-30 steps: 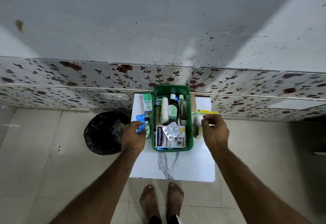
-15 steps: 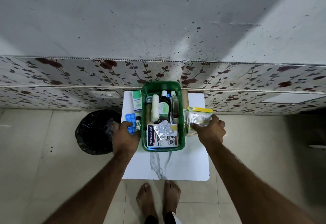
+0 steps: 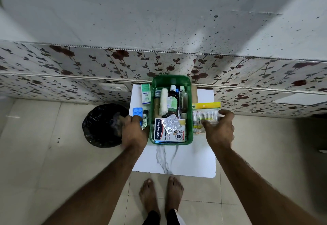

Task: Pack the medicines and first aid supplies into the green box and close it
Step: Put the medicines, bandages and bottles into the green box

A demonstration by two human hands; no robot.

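The green box point(image 3: 170, 80) stands open on a small white table point(image 3: 185, 161), filled with a Hansaplast carton point(image 3: 160, 130), a silver blister strip point(image 3: 170, 124), a white gauze roll point(image 3: 163, 103) and bottles point(image 3: 172, 99). My right hand point(image 3: 218, 130) grips a clear packet of cotton buds point(image 3: 206, 114) with a yellow header, just right of the box. My left hand point(image 3: 135, 131) rests at the box's left side, its fingers on a blue tablet strip point(image 3: 137, 111) beside a small vial point(image 3: 145, 118). A green-white Optibex carton point(image 3: 146, 94) lies further back on the left.
A bin with a black bag point(image 3: 104, 125) stands on the floor left of the table. A floral-panelled wall point(image 3: 88, 62) runs right behind the table. My bare feet point(image 3: 161, 194) are at the table's near edge on beige tiles.
My right hand has closed on the cotton bud packet and turned it flat beside the box. My left hand stayed on the blue tablet strip. The view shifted slightly.
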